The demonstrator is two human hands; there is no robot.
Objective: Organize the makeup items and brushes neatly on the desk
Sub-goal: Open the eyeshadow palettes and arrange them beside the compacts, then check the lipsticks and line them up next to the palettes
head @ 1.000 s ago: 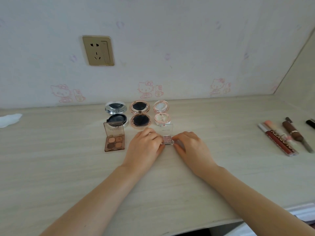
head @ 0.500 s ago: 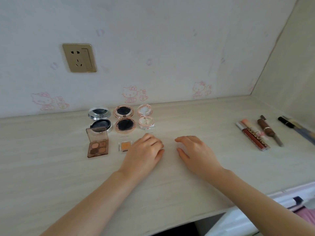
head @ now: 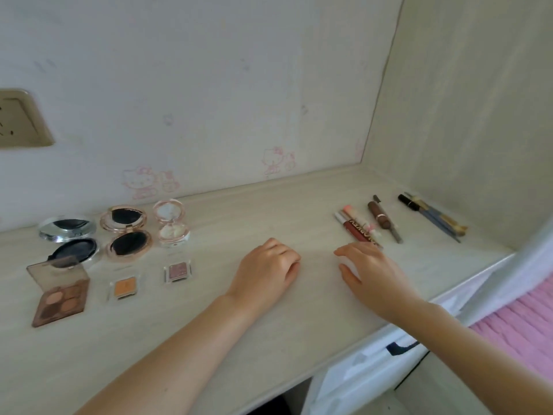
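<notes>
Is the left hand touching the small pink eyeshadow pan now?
Apart. The head view shows bare desk between the left hand and the small pink eyeshadow pan, which lies alone.

compacts (head: 128, 232) – open, back left | palettes (head: 61, 290) – open, in front | tubes, brushes (head: 386, 218) – right, side by side

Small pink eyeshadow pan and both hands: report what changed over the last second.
Both hands let go of the small pink eyeshadow pan, which now lies beside the orange pan. The left hand and right hand have moved right, gripping nothing, toward the lip gloss tubes. The open compacts and palette stayed put.
</notes>
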